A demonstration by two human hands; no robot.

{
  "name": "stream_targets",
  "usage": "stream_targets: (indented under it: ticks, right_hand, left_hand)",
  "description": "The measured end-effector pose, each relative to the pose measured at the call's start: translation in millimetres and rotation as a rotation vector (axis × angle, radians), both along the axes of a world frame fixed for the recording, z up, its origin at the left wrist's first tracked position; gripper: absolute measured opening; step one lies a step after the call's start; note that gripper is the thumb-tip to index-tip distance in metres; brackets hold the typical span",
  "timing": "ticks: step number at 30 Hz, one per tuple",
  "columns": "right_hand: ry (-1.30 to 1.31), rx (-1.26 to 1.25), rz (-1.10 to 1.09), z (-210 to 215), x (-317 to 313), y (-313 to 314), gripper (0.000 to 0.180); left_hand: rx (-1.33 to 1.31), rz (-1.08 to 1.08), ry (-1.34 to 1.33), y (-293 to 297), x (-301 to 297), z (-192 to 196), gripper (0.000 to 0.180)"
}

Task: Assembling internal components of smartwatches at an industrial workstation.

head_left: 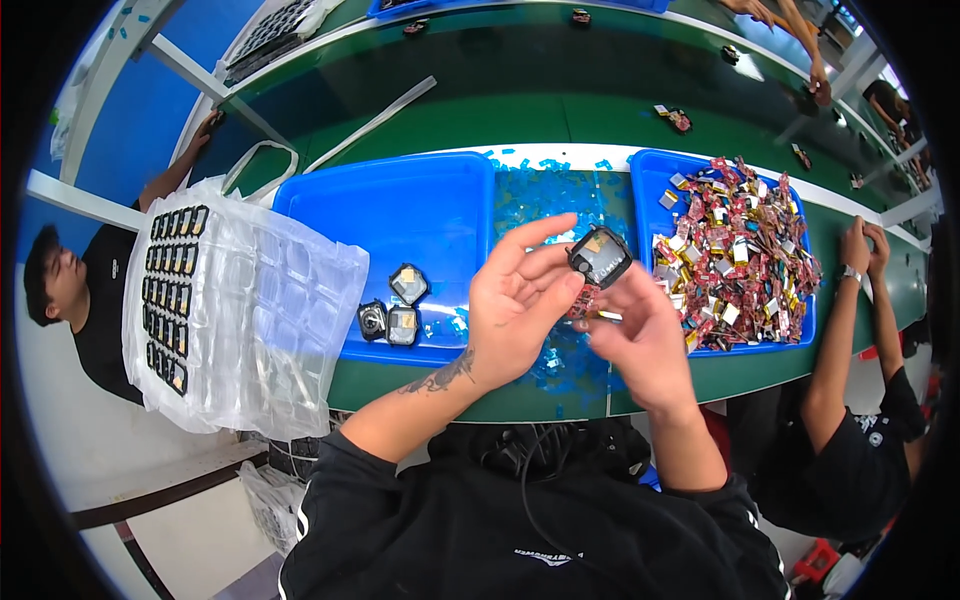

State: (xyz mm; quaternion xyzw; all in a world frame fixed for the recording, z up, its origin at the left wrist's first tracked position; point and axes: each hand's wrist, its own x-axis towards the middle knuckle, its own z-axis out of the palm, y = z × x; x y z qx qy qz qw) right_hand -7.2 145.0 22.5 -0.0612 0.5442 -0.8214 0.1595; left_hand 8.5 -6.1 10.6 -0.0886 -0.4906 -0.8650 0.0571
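Above the table's middle, my left hand (515,305) pinches a black square housing (602,258), like a smartwatch case, with a greyish rectangular inside facing up. Just under it is a small red circuit board (582,304) with a whitish end by my right thumb. My right hand (650,345) is closed around this board, its fingers close to the housing's lower right side; the exact grip is partly hidden. Left of my hands, a blue tray (440,215) has three similar black housings (402,325) in its near part.
A blue tray (648,195) heaped with red circuit boards and small batteries (735,255) stands right. Blue film scraps (545,190) litter the green table between trays. Plastic-wrapped blister trays (225,300) with black housings stand left. A co-worker's hands (862,250) are at right; another person sits left.
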Motion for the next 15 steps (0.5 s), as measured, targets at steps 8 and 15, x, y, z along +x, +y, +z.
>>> stream_targets:
  ticks: [8,15]
  right_hand:
    - [0.582,0.627,-0.212,4.7,1.4,9.3,0.017]
    - [0.949,0.654,-0.096,23.9,10.7,30.8,0.029]
  left_hand:
    - [-0.931,0.266,0.396,-8.5,-2.1,10.9,0.026]
    - [-1.066,0.325,0.598,-15.2,-2.9,8.0,0.028]
